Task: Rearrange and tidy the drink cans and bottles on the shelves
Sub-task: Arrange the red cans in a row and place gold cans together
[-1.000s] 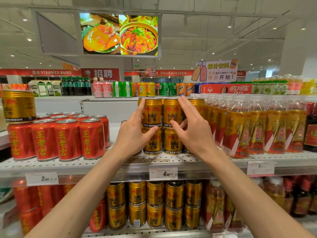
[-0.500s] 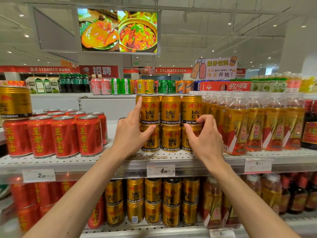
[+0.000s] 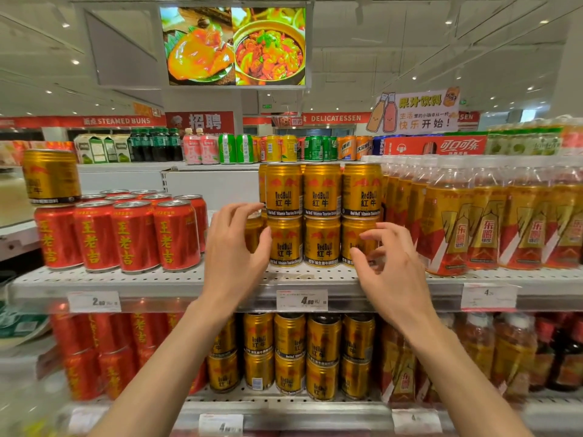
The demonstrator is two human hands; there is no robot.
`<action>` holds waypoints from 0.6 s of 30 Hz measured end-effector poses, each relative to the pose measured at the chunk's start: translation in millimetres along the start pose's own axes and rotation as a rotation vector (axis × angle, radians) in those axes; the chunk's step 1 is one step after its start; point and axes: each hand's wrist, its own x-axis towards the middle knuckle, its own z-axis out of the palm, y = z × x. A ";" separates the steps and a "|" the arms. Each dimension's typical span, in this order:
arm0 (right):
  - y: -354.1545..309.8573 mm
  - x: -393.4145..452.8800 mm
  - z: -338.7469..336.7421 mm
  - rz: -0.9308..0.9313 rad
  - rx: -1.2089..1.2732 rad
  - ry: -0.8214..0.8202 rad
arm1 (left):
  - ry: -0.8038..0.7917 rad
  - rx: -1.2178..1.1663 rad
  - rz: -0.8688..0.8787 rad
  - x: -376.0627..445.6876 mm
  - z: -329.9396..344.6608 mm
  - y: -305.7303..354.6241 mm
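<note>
Between the two hands, the gold Red Bull cans (image 3: 321,216) stand stacked two high at the front of the upper shelf (image 3: 126,280), three across, labels facing out and edges lined up; this block looks finished. The left hand (image 3: 233,257) is open, its thumb touching the lower-left can and its fingers curled loosely near a can set further back on that side. The right hand (image 3: 391,272) is also open, fingers spread and slightly blurred just in front of the lower-right can, gripping nothing as far as can be told. Half a second ago both palms were pressed to the sides of the stack; now they have eased off it and dropped lower. Left of the left hand, one gold can (image 3: 50,178) sits alone on top of the red Wanglaoji cans (image 3: 126,234), apparently misplaced and probably still to be moved. Right of the right hand, the energy drink bottles (image 3: 473,222) stand in tidy rows.
</note>
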 end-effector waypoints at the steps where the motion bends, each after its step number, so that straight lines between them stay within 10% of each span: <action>1: -1.2 -8.5 -2.8 -0.017 0.039 0.001 | 0.007 -0.029 -0.027 -11.8 -5.2 1.9; 12: 33.9 -113.9 21.7 0.235 0.073 -0.635 | -0.843 -0.044 -0.466 -129.2 -34.2 -21.2; 18: 35.7 -157.6 50.6 0.309 -0.022 -0.794 | -0.893 -0.103 -0.633 -169.6 -42.2 -52.0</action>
